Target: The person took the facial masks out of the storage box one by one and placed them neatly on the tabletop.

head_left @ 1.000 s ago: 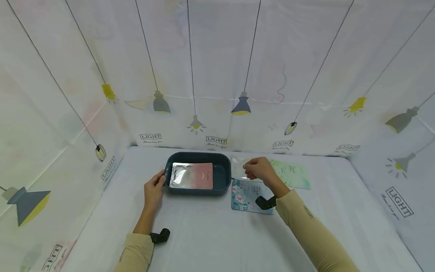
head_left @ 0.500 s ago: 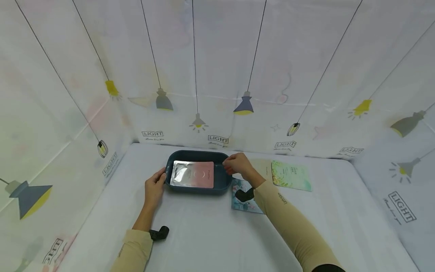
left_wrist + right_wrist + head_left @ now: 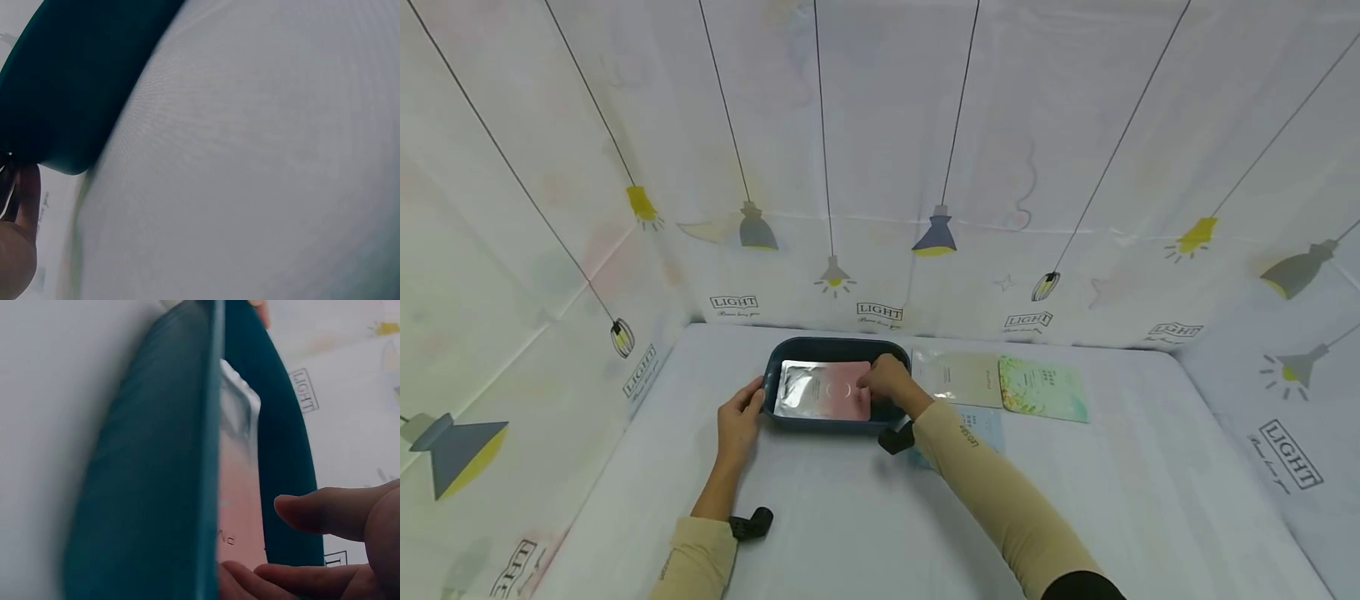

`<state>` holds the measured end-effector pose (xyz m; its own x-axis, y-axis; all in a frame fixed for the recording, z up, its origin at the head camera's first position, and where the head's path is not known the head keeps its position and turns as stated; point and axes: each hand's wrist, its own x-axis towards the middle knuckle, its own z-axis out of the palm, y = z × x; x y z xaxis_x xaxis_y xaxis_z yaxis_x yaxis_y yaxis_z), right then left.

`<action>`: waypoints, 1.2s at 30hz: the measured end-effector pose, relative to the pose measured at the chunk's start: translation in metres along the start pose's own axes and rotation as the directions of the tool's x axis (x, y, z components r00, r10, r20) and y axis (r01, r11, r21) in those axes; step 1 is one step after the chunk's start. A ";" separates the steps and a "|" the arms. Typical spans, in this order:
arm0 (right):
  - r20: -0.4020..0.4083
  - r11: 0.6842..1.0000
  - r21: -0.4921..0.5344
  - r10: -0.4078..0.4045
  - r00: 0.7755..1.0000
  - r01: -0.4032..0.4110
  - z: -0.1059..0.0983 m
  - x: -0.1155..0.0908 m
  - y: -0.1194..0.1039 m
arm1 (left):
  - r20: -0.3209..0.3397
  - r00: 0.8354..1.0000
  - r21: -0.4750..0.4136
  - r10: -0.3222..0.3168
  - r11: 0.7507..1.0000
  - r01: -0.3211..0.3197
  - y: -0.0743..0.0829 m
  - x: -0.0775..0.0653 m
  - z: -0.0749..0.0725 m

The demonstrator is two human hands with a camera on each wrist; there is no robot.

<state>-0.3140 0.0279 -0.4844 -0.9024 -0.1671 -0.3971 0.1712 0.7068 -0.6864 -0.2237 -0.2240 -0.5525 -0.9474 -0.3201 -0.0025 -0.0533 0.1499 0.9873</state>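
A dark blue-green plastic tub stands toward the back of the table, with a pink and silver sheet mask pouch lying flat inside. My left hand holds the tub's left end at the rim; the left wrist view catches its fingers against the tub wall. Over the tub's right side reaches my right hand, fingertips at the pouch's right edge. In the right wrist view, its thumb is spread apart from the fingers, which lie by the pouch.
Right of the tub lie a beige and clear pouch, a green pouch and a blue floral pouch partly under my right forearm. A white cloth with printed lamps hangs behind the white table.
My right hand has moved left from above the beige pouch, across the tub's right rim, to the pink pouch inside. The left hand and the tub stay put.
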 end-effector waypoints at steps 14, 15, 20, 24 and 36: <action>-0.060 0.999 -0.023 0.023 0.998 -0.025 0.013 -0.004 -0.004 | -0.008 1.000 -0.006 0.019 1.000 -0.019 0.008 -0.003 -0.001; -0.077 1.000 0.005 0.027 0.997 -0.027 0.014 -0.004 -0.004 | -0.007 1.000 -0.006 0.018 1.000 -0.018 0.012 -0.005 -0.002; -0.153 0.988 0.154 0.042 0.987 -0.018 0.018 -0.007 -0.004 | 0.003 1.000 0.033 0.031 0.999 -0.031 0.030 -0.014 -0.001; -0.159 0.982 0.188 0.019 0.987 0.012 0.020 -0.008 -0.002 | -0.003 1.000 0.037 0.030 0.999 -0.030 0.024 -0.011 -0.001; -0.167 0.982 0.190 0.020 0.986 0.012 0.026 -0.008 -0.002 | -0.036 0.996 0.030 0.083 0.996 -0.082 -0.002 -0.002 0.002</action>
<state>-0.2972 0.0102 -0.4960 -0.9522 -0.0361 -0.3035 0.2320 0.5611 -0.7946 -0.2220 -0.2219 -0.5551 -0.9367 -0.3397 0.0850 0.0149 0.2038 0.9789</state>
